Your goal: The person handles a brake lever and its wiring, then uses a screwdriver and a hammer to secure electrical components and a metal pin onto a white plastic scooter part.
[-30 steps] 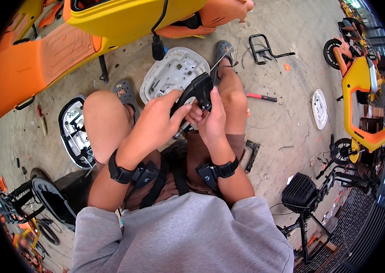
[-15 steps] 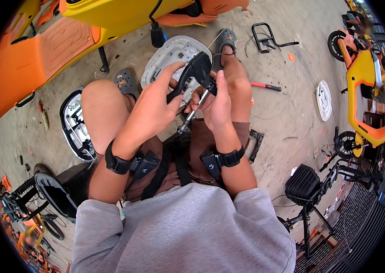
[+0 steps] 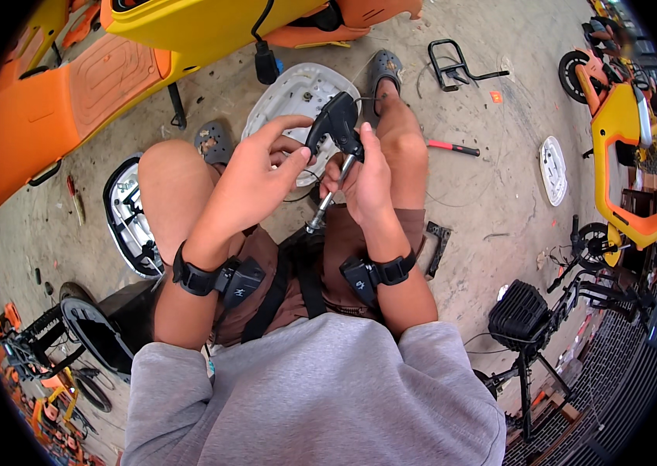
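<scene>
Over my lap I hold a black curved plastic piece [image 3: 334, 123] with a silver metal rod [image 3: 327, 203] running down from it toward my shorts. The fingers and thumb of my left hand [image 3: 254, 175] close on the left end of the black piece. My right hand [image 3: 367, 179] wraps around the joint between the black piece and the rod, its thumb pointing up along it. A thin dark cable hangs near my hands. Beyond them a white plastic shell [image 3: 278, 85] lies on the floor between my feet, with small hardware in it.
A yellow and orange scooter body [image 3: 56, 101] fills the upper left. By my left knee lies a white and black shell [image 3: 128, 217]. A red-handled hammer [image 3: 454, 147], a black metal frame [image 3: 453, 66] and another white shell [image 3: 553, 171] lie to the right. A black basket [image 3: 519, 314] stands lower right.
My left hand has shifted slightly down and left, its fingers bending further round the end of the black piece. The black piece has dropped a little; my right hand stays on it.
</scene>
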`<action>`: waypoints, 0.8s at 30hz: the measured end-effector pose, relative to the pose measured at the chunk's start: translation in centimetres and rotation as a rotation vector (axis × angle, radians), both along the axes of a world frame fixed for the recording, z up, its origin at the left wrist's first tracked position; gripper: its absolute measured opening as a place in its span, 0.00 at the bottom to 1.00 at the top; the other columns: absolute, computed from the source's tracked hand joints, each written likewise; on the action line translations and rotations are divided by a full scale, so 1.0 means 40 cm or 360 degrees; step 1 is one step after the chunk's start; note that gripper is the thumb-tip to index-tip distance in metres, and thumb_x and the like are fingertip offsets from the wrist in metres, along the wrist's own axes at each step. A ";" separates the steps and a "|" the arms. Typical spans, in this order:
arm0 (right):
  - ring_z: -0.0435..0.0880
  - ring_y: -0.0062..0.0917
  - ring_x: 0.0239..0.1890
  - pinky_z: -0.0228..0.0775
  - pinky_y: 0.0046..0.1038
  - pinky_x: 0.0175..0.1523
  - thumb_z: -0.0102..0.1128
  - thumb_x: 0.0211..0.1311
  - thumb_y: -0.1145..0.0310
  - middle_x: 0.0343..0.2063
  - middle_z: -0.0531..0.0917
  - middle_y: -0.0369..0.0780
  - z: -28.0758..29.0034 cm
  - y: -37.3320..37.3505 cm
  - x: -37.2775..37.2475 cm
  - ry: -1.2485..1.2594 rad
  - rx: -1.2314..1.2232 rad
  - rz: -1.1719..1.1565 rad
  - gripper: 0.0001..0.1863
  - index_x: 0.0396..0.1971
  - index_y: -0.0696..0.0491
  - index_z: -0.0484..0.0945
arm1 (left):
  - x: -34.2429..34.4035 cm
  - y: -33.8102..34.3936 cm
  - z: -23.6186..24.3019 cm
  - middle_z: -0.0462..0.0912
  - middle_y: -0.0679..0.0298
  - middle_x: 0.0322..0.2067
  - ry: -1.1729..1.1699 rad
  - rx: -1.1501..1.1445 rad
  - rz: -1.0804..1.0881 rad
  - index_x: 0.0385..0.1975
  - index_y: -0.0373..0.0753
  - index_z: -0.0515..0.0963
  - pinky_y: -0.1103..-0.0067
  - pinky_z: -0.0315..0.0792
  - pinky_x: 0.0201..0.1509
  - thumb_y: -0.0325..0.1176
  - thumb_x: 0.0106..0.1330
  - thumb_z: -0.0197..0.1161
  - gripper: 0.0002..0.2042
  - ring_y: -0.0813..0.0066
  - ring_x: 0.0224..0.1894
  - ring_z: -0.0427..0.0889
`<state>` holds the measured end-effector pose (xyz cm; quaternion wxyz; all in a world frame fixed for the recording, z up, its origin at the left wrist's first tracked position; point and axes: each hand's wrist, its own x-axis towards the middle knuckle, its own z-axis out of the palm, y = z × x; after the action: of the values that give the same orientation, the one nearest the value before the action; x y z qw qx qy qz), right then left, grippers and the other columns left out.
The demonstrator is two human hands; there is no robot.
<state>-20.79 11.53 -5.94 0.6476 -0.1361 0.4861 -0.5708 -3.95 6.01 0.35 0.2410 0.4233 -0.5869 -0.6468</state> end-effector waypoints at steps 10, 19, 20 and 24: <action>0.74 0.27 0.15 0.73 0.33 0.25 0.34 0.75 0.39 0.15 0.73 0.38 0.008 0.001 -0.002 0.0045 0.0017 -0.0058 0.31 0.40 0.54 0.73 | 0.007 -0.017 0.009 0.86 0.53 0.39 0.0196 0.0374 0.0084 0.60 0.30 0.72 0.85 0.71 0.20 0.50 0.79 0.46 0.27 0.76 0.28 0.82; 0.74 0.27 0.14 0.73 0.32 0.24 0.34 0.75 0.39 0.15 0.73 0.38 0.012 0.003 -0.002 0.0051 -0.0005 -0.0079 0.31 0.40 0.54 0.72 | 0.011 -0.022 0.023 0.85 0.47 0.41 0.0303 0.0534 0.0128 0.59 0.27 0.71 0.81 0.79 0.23 0.53 0.79 0.43 0.30 0.68 0.30 0.86; 0.74 0.27 0.14 0.72 0.32 0.24 0.34 0.75 0.39 0.15 0.73 0.38 0.011 0.003 -0.003 0.0053 -0.0002 -0.0079 0.31 0.40 0.54 0.72 | 0.011 -0.021 0.023 0.85 0.47 0.41 0.0334 0.0541 0.0121 0.59 0.27 0.71 0.81 0.79 0.23 0.53 0.79 0.43 0.30 0.68 0.30 0.86; 0.76 0.27 0.14 0.74 0.32 0.20 0.36 0.75 0.39 0.16 0.75 0.40 0.008 0.003 -0.006 0.0010 -0.0039 -0.0085 0.31 0.42 0.56 0.71 | 0.012 -0.022 0.018 0.85 0.49 0.41 0.0298 0.0495 0.0073 0.59 0.28 0.71 0.82 0.79 0.23 0.50 0.78 0.48 0.27 0.69 0.31 0.87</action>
<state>-21.02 11.64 -5.60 0.6288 -0.1328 0.4845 -0.5935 -3.47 5.14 1.07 0.2409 0.4067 -0.4450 -0.7606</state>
